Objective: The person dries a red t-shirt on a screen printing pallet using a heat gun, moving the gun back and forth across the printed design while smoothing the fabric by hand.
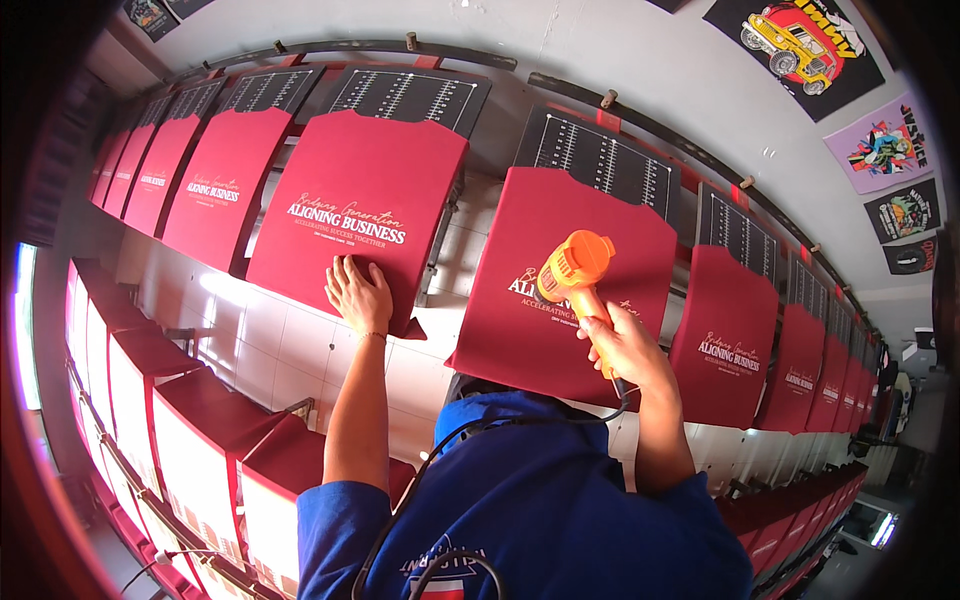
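Fingers of my left hand (pixel 358 293) lie spread and flat on the lower edge of a red shirt (pixel 355 215), gripping nothing. I judge the flat palm keeps the cloth smooth and tight against its tilted board (pixel 415 95), whose dark ruled top shows above the collar. My right hand (pixel 628 345) has its fingers clamped around the grip of an orange heat gun (pixel 575 265). Its nozzle points at the white lettering on the neighbouring red shirt (pixel 585 270), just beside the one I press, so the hot air seems meant for that print. A black cord (pixel 440 450) trails from the gun across my blue sleeve. Both shirts are deep red with white print across the chest, pulled flat with no creases. More such shirts on boards curve away in a row to either side.
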### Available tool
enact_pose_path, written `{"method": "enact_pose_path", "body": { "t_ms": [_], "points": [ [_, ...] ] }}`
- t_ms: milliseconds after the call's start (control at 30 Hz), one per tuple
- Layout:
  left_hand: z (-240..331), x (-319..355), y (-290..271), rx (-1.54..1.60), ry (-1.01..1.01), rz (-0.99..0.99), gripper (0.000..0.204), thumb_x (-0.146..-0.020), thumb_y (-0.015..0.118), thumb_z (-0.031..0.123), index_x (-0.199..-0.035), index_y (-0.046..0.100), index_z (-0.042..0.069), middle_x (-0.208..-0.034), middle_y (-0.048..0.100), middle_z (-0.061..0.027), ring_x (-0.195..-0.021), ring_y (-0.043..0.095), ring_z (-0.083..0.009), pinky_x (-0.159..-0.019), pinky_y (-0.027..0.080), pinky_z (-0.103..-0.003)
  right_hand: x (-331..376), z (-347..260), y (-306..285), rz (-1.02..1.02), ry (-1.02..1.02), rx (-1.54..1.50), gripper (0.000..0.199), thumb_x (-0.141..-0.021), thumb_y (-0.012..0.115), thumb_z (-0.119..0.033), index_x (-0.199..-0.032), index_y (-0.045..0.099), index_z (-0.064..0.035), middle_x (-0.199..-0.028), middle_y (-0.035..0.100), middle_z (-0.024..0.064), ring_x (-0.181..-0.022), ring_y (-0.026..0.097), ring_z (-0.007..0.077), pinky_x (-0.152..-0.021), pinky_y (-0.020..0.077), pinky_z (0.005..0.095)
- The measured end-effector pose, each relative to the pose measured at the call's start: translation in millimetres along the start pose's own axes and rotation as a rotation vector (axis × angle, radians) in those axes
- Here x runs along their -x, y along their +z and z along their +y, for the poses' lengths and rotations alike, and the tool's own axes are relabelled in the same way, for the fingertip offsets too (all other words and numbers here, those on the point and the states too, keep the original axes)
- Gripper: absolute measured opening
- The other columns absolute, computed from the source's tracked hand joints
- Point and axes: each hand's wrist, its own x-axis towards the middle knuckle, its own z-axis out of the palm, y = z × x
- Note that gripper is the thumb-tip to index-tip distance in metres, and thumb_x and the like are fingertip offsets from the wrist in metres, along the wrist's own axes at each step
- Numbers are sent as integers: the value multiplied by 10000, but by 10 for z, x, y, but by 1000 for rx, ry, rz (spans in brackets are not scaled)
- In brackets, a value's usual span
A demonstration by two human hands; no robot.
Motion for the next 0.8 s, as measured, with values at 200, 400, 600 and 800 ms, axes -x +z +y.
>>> {"method": "enact_pose_path", "body": {
  "t_ms": [200,400,600,800],
  "points": [
    [-7,-3,8,-1,6,-9,589,-980,479,405,-1445,433,47,-1532,398,-122,-1461,280,-316,-1208,175,-467,44,0,-1,12,25,24,298,-1014,563,-291,-1066,533,0,-837,602,36,-613,594,92,-513,516,261],
    [-3,2,9,-5,1,-11,586,-981,477,405,-1447,434,51,-1538,392,-117,-1462,280,-313,-1210,175,-467,75,-16,-21,21,30,24,300,-1013,562,-292,-1080,528,-1,-823,600,41,-615,597,97,-526,522,269],
    [-8,4,11,-9,8,-3,582,-981,478,403,-1443,442,52,-1536,396,-111,-1458,287,-316,-1207,183,-471,72,82,-23,43,37,26,299,-1007,577,-280,-1104,528,-2,-812,595,43,-614,598,97,-517,520,268],
    [-9,3,7,1,7,-9,589,-983,470,406,-1445,434,42,-1538,392,-124,-1463,275,-320,-1209,171,-467,105,68,-75,24,31,23,310,-1012,562,-287,-1130,524,-3,-816,603,44,-608,599,98,-518,522,268]
  ]
}}
